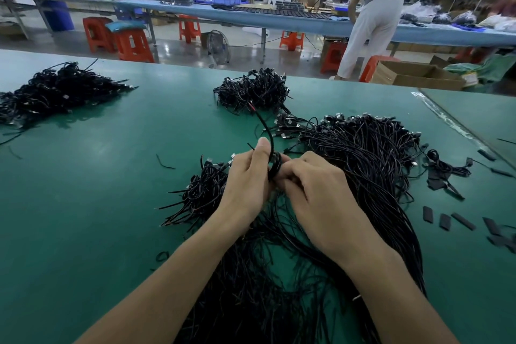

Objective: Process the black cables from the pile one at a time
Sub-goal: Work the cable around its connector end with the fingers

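Observation:
A big pile of loose black cables [363,165] spreads over the green table [111,190] from the centre right down to the near edge. My left hand [248,184] and my right hand [315,193] meet above it, both gripping one black cable [275,165] wound into a small coil between the fingers. The cable's free end rises from the coil and shows a red tip [251,105]. A heap of bundled cables [201,193] lies just left of my left hand. Two more bundled heaps sit further off, one at the centre back [254,91] and one at the far left [55,92].
Flat black sleeve pieces [463,220] lie scattered at the right of the table. Short wire offcuts [164,163] lie at centre left. A person [374,14] stands at a blue workbench [279,19] beyond the table, with orange stools [131,45] and a cardboard box [413,75] on the floor.

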{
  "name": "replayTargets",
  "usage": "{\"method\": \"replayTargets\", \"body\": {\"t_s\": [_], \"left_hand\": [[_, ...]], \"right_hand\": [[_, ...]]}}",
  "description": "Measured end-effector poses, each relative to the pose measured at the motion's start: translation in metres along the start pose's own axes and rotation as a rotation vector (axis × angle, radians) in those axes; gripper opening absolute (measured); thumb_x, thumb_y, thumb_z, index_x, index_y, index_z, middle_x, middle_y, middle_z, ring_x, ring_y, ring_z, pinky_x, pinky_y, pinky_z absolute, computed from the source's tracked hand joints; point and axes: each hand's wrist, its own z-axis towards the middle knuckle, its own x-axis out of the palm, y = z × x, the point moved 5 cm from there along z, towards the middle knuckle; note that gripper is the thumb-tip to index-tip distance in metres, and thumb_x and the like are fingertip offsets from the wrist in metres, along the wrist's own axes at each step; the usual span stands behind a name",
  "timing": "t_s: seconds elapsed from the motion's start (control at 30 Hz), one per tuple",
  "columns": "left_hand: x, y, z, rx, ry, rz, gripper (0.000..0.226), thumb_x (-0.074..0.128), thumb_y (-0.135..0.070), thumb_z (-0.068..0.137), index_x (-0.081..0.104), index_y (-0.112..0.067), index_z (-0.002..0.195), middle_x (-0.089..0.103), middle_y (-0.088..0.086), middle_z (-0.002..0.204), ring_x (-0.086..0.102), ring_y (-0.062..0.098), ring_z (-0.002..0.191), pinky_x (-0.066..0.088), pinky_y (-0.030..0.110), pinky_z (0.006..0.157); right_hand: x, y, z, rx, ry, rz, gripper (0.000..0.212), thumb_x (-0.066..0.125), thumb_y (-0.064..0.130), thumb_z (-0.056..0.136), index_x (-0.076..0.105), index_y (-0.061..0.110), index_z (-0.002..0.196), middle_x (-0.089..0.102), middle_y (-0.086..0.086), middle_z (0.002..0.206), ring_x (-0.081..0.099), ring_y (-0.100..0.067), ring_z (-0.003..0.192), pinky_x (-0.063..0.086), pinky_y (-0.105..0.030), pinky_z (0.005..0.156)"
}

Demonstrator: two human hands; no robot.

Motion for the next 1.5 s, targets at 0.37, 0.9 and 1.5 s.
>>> {"method": "replayTargets", "body": {"t_s": [0.37,0.9,1.5], "left_hand": [[0.005,0.017,-0.006,-0.470,0.304,-0.031,0.058,0.035,-0.022,0.105,0.043,-0.024,0.047,0.029,-0.007,0.044,0.019,0.007,0.036,0.017,0.014,0.036],[0.009,0.022,-0.011,-0.421,0.314,0.023,0.048,0.032,-0.026,0.102,0.044,-0.023,0.056,0.037,-0.005,0.049,0.022,0.010,0.040,0.020,0.017,0.037],[0.005,0.025,-0.010,-0.429,0.396,-0.035,0.040,0.040,-0.015,0.104,0.044,-0.019,0.064,0.036,-0.004,0.046,0.022,0.007,0.037,0.018,0.011,0.037]], "right_hand": [[-0.012,0.024,-0.007,-0.331,-0.028,-0.305,0.003,0.064,0.011,0.094,0.066,0.012,0.093,0.055,0.000,0.092,0.051,-0.020,0.087,0.050,-0.036,0.074],[-0.007,-0.009,0.005,-0.071,0.114,-0.093,0.008,0.060,0.021,0.097,0.068,0.020,0.094,0.062,0.010,0.091,0.058,-0.012,0.089,0.049,-0.037,0.086],[-0.007,-0.010,0.004,-0.048,0.070,0.079,0.005,0.068,0.022,0.092,0.067,0.025,0.088,0.059,0.012,0.099,0.055,-0.002,0.092,0.043,-0.015,0.081]]}}
